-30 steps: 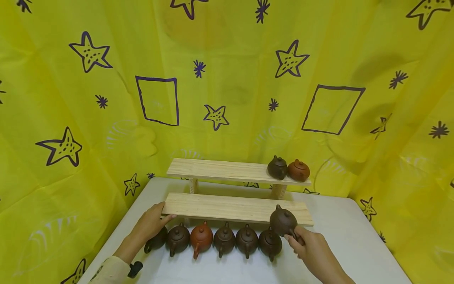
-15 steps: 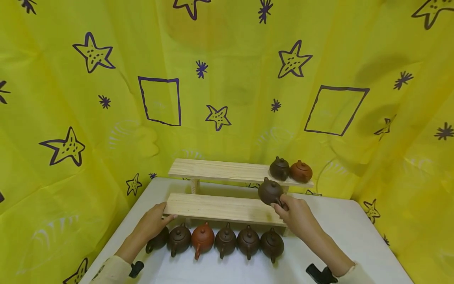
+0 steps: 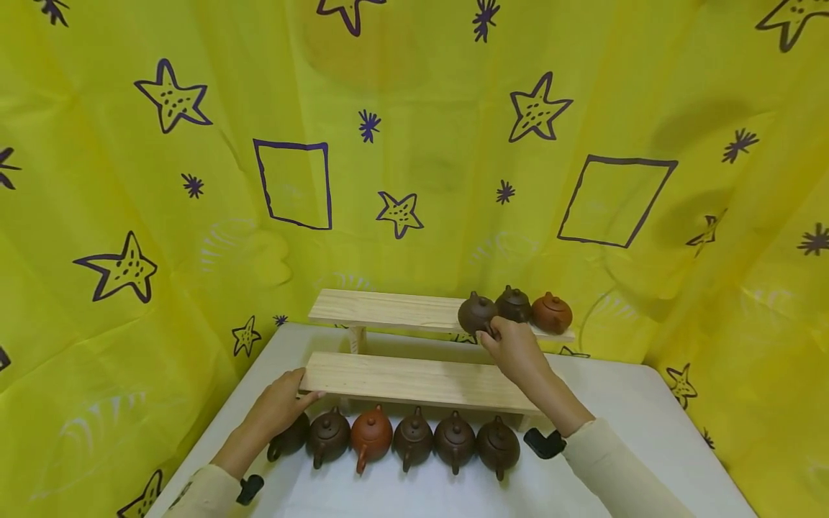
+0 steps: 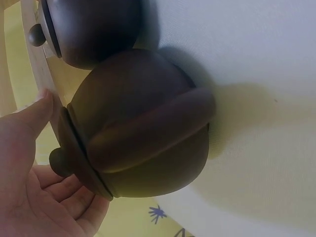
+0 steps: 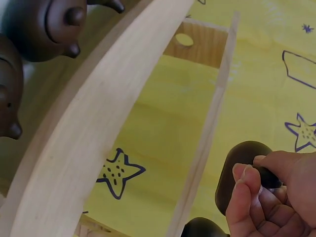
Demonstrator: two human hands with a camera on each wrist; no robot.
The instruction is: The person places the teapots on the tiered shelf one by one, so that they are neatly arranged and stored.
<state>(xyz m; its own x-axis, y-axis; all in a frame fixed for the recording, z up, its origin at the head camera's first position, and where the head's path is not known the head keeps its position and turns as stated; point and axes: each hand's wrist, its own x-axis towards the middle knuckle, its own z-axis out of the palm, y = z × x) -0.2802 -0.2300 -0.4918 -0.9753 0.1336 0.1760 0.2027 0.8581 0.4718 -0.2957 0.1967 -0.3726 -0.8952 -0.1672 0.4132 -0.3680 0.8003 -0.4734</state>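
Note:
My right hand (image 3: pixel 519 354) pinches the handle of a dark brown teapot (image 3: pixel 476 314) at the upper board (image 3: pixel 388 308) of a two-step wooden shelf. Immediately right of it on that board stand a blackish teapot (image 3: pixel 513 305) and a red-brown teapot (image 3: pixel 552 314). In the right wrist view, thumb and fingers (image 5: pixel 247 180) close around the handle. My left hand (image 3: pixel 277 404) grips the left end of the lower board (image 3: pixel 401 378), its thumb along the front edge. Just under that hand sits a dark teapot (image 4: pixel 143 128), partly covered by it in the head view.
Before the lower board, a row of teapots lines the white table (image 3: pixel 363 496), handles toward me. One is orange-red (image 3: pixel 371 436); the others, such as the right-end teapot (image 3: pixel 498 444), are dark brown. A yellow patterned curtain (image 3: pixel 427 144) surrounds the table.
My right hand has carried the dark brown teapot from above the front row, up and leftward, to the upper board beside the blackish teapot. The left hand has stayed on the lower board.

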